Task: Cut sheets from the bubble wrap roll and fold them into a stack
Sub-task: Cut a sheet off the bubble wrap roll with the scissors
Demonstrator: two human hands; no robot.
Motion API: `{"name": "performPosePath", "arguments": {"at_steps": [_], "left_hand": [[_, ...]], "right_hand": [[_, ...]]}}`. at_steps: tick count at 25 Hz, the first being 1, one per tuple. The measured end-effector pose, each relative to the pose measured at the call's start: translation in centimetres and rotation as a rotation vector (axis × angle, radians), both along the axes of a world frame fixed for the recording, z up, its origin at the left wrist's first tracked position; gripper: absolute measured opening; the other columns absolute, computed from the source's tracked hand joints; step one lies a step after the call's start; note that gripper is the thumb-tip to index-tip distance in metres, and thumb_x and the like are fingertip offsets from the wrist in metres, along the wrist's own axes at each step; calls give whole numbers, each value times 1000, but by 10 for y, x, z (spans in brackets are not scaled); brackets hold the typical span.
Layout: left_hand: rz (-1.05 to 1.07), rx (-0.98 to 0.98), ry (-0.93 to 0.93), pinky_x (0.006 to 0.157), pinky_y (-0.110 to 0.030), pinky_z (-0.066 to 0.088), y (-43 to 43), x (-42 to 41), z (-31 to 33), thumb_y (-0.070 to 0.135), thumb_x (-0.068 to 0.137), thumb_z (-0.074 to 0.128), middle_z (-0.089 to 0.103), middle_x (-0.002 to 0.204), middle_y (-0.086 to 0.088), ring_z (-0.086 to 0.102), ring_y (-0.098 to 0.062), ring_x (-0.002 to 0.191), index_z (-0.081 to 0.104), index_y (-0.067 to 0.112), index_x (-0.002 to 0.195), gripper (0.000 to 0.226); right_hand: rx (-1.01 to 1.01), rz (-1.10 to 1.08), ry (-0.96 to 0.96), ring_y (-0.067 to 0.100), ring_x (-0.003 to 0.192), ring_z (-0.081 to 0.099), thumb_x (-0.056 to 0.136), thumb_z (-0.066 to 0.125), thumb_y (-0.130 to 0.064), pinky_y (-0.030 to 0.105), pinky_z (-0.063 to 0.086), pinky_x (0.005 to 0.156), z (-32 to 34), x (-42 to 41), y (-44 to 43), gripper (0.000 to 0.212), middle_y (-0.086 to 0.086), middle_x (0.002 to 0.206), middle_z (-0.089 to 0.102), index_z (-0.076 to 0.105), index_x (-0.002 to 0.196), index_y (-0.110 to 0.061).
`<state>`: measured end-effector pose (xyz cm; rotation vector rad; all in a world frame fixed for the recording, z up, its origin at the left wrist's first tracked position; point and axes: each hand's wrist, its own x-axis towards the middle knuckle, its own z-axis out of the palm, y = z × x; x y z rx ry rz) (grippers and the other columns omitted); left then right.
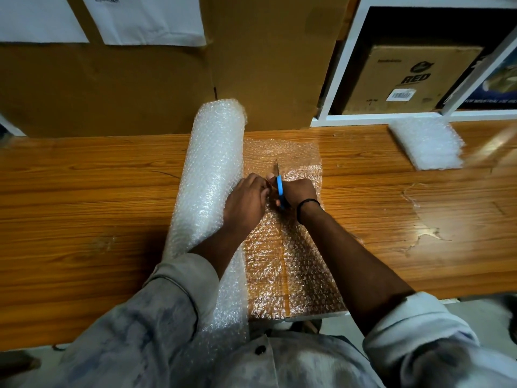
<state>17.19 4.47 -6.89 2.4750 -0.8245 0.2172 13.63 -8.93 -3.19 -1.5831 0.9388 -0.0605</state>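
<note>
A thick bubble wrap roll [209,175] lies lengthwise across the wooden table [84,208], its near end hanging over the front edge. A single unrolled layer [291,270] spreads flat to its right. My right hand [299,191] grips blue-handled scissors [279,186] whose blades point away from me along the layer. A cut line runs from the front edge up to the scissors. My left hand [246,203] rests beside the roll, fingers curled and pinching the wrap just left of the blades. A stack of folded sheets [428,141] sits at the far right.
Large cardboard sheets [265,65] lean against the wall behind the roll, with white papers [145,18] fixed on them. A white shelf [349,65] at the back right holds a cardboard box [405,79]. Scratched wood [419,233] shows to the right.
</note>
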Motion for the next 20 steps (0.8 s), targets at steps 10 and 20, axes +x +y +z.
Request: {"name": "performPosePath", "arguments": {"at_steps": [10,20], "left_hand": [[-20,-89,-7,74,-26,38,1,1,-3,18,102,58,62,111,0,59,-20,95,66,16,106,9],[-30,-99,-30,74,-23,37,-1,5,-6,19,102,60,63,104,2,58,-16,91,66,17,103,6]], "right_hand": [[-22,23,0,23,50,63,64,91,-55,32,53,54,-7,23,-14,55,19,70,74,73,72,-4],[27,21,-27,24,46,61,65,92,-48,29,49,49,-9,47,-29,59,20,66,72,77,85,6]]}}
